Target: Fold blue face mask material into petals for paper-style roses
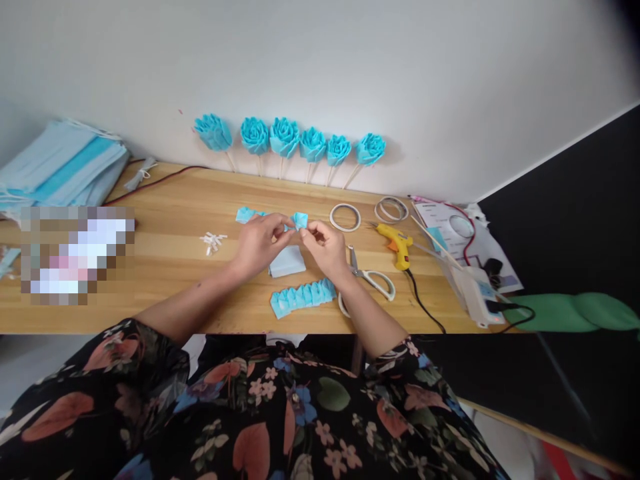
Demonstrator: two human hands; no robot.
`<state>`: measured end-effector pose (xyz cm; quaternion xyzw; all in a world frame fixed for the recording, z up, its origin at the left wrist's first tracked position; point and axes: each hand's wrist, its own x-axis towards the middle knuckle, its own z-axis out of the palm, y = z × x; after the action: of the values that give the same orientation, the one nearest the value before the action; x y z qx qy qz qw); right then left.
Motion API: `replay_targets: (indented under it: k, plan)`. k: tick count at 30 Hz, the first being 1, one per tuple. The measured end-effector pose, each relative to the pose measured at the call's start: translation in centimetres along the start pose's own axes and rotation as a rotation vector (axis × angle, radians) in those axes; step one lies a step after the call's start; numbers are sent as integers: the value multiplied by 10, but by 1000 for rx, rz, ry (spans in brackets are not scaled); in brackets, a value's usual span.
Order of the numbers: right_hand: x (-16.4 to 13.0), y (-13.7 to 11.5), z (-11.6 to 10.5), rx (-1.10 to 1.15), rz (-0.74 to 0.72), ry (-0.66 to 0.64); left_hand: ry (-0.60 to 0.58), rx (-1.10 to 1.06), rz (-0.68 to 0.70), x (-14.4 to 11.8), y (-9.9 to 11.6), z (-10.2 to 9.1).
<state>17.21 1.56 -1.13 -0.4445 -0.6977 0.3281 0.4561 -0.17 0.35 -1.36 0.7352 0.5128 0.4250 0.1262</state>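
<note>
Both forearms come in from the bottom edge, angled inward, and meet above the middle of the light wooden desk (175, 200). Left hand (260, 243) is palm down, wrist bent slightly, thumb and forefinger pinched shut on the small folded light-blue fabric piece (299, 220). Right hand (326, 248) faces it with fingers curled, fingertips also pinching the same piece from the right side. So the piece is held between the two grips, lifted just above the desk.

Directly under the hands lies a pale blue rectangular fabric pad (287, 261). Nearer the desk edge, a row of pleated light-blue fabric pieces (303, 297). White-handled scissors (373, 280) lie just beside the right wrist. A yellow hot glue gun (395, 243) sits further right. Six light-blue fabric roses on wooden sticks (285, 139) lean on the wall behind.
</note>
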Motion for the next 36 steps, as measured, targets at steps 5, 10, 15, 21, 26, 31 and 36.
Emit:
replay_targets:
  k: [5, 10, 15, 21, 26, 31, 36]
  plan:
    - [-1, 5, 2, -61, -37, 7, -21, 48, 10, 0, -4, 2]
    - [-2, 10, 3, -107, -107, 29, -12, 56, 30, -1, -3, 2]
    - [-2, 11, 4, -135, -136, 36, -11, 35, 44, -1, -2, 3]
    - [-2, 12, 4, -146, -106, 33, -12, 33, 39, -1, -1, 3]
    - [-2, 12, 4, -129, -121, 41, -7, 25, 35, -2, -2, 3]
    - [-2, 10, 4, -119, -102, 31, -3, -12, 16, -2, -1, 3]
    - [0, 8, 3, -50, -29, 38, -22, -62, -91, 7, -1, -7]
